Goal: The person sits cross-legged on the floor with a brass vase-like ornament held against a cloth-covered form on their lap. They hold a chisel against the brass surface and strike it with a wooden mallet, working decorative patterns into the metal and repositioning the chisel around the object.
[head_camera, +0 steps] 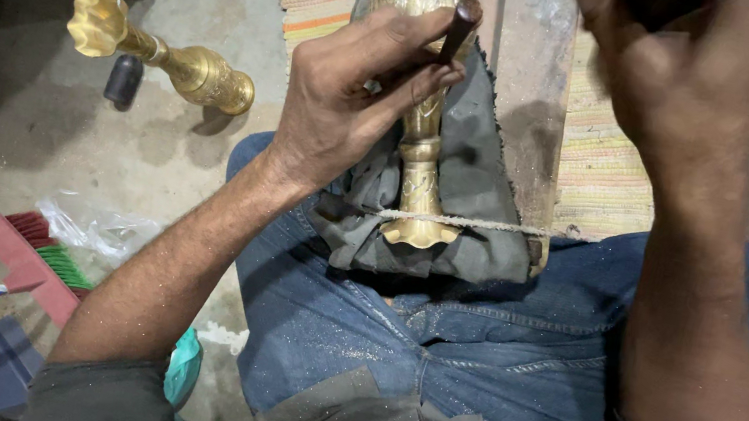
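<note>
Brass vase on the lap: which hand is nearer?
Left. The left hand rests against the brass vase, pinching a dark punch at its neck. The right hand is raised off to the vase's right, apart from it, gripping something dark.

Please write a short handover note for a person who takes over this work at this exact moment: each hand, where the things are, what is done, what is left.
Left hand: holds a dark punch against the brass piece.
Right hand: raised, closed on a dark handle, mostly out of frame.
Brass piece: lies on a grey cloth over the lap, tied down by a cord.
Second brass piece: on the floor beside a small dark tool.
Done: relief pattern shows on the upper part.
Left: cannot tell how much.
</note>
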